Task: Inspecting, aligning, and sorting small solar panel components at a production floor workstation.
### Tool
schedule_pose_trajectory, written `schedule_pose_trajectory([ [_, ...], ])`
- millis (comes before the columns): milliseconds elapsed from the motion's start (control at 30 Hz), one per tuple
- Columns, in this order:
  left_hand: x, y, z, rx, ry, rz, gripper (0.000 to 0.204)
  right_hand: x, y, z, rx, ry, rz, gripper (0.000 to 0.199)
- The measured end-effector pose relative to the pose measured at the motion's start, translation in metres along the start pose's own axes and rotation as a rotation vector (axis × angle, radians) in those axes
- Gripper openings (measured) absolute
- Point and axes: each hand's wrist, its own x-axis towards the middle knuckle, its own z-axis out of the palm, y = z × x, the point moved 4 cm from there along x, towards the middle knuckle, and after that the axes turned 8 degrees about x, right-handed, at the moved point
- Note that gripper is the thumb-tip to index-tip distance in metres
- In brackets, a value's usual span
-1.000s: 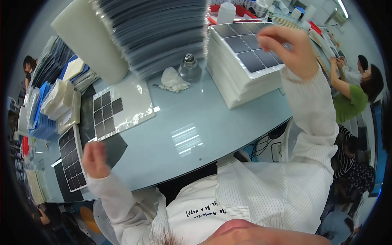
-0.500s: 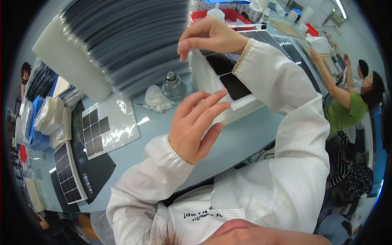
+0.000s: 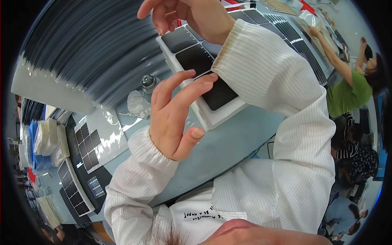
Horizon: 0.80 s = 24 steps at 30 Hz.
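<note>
My left hand (image 3: 173,112) is open with fingers spread, its fingertips over the near left part of a thick white stack of sheets (image 3: 210,118) printed with dark rounded rectangles (image 3: 220,92). Whether those fingertips touch the top sheet, I cannot tell. My right hand (image 3: 196,18) hovers above the stack's far left corner, fingers loosely bent and apart, with nothing visible in them; the upper frame edge cuts part of it off. Left of both hands rises a tall pile of dark, glossy sheets (image 3: 102,45), blurred in places.
A glass bottle with a metal top (image 3: 150,83) and a crumpled white tissue (image 3: 139,104) stand by the pile. Sheets with dark squares (image 3: 87,147) lie at left near wrapped bundles (image 3: 47,136). A person in green (image 3: 347,96) works at the right.
My right hand has moved up and left, away from my left hand. My left hand has shifted left and now reaches over the stack. The whole view has shifted too.
</note>
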Motion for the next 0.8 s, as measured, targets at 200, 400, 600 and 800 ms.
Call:
schedule_pose_trajectory([
  [200, 0.003, 0.003, -0.006, 0.082, -0.019, 0.028, 0.055, -0.005, -0.005, 0.002, -0.046, 0.021, -0.021, 0.067],
  [400, -0.029, 0.006, -0.038, 0.061, 0.061, -0.014, 0.039, -0.005, -0.005, 0.002, -0.071, 0.003, -0.050, 0.069],
  [600, -0.025, 0.026, -0.016, 0.147, 0.061, -0.122, 0.038, -0.004, 0.005, 0.013, -0.041, -0.158, -0.013, 0.069],
  [800, -0.026, 0.030, -0.004, 0.189, 0.068, -0.177, 0.043, -0.014, 0.023, 0.027, -0.410, -0.333, 0.025, 0.060],
])
